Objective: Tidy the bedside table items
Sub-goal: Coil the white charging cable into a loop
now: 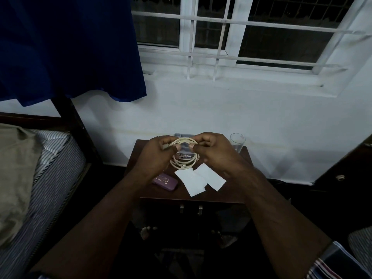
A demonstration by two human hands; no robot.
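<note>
Both hands are holding a pale cable [184, 156] wound into loops above the bedside table [201, 195]. The left hand [155, 158] is pinching the coil's upper left side, and the right hand [216, 153] is gripping its upper right, fingers curled around the strands. Winding the cable seems to be the step in hand. Below the fingers are lying two white papers [199, 179] and a purple case [165, 181]; what looks like a box [185, 153] is sitting behind the coil, dim. Next, the loops need securing and setting down neatly.
</note>
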